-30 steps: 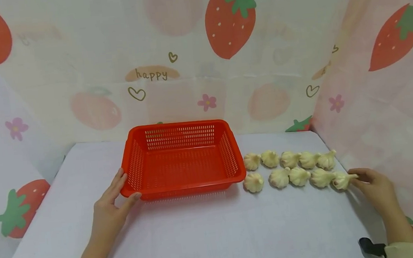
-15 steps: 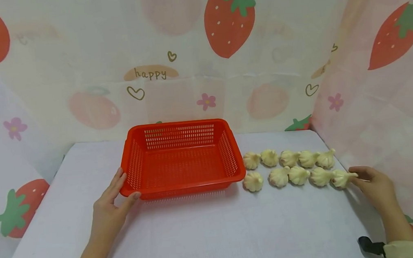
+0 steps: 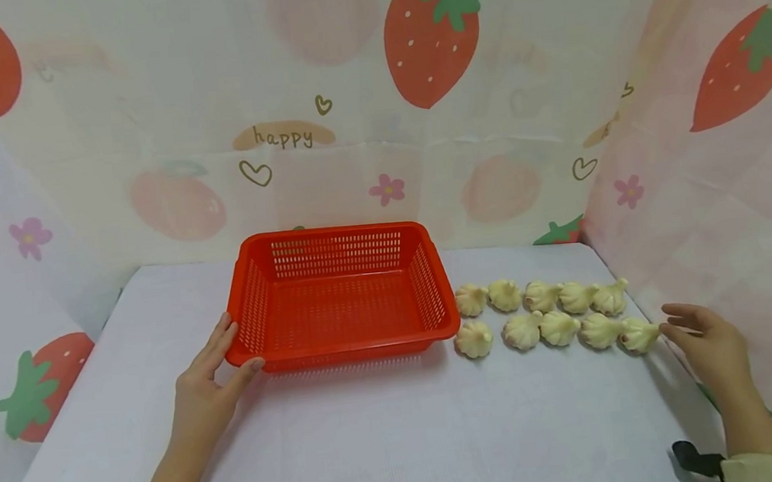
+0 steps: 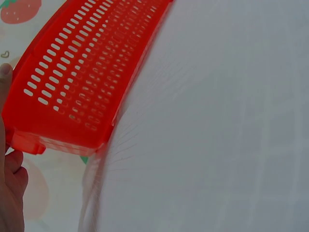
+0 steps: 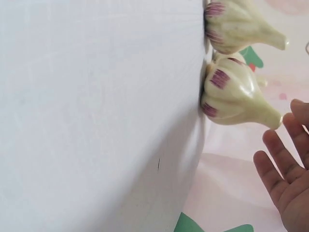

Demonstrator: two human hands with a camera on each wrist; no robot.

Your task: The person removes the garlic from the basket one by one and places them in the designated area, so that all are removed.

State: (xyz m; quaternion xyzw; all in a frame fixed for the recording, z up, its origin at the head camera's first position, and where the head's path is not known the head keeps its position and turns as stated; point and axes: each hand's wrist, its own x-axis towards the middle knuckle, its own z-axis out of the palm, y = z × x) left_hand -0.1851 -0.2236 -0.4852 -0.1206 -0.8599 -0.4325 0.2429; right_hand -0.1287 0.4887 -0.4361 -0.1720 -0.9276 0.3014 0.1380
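Observation:
A red plastic basket point(image 3: 337, 306) with slotted walls stands on the white-covered table. My left hand point(image 3: 203, 395) holds its near left corner, thumb at the front rim and fingers along the left side. In the left wrist view some curled fingers point(image 4: 17, 169) show just below the basket's rim. To the right lie two rows of garlic bulbs point(image 3: 559, 328). My right hand point(image 3: 712, 342) is beside the outermost front garlic bulb point(image 3: 638, 335), its fingers spread. In the right wrist view the fingertips are close to that bulb's stem point(image 5: 273, 118); whether they touch it I cannot tell.
A patterned cloth wall point(image 3: 351, 160) rises behind the table, and another cloth side point(image 3: 755, 201) borders its right edge. The white tabletop point(image 3: 410, 438) extends in front of the basket. Black straps or mounts point(image 3: 695, 460) show near the wrists.
My right hand has let go of the outermost garlic bulb's stem, its fingers spreading as it shifts slightly right. My left hand, the basket and the other bulbs stay in place.

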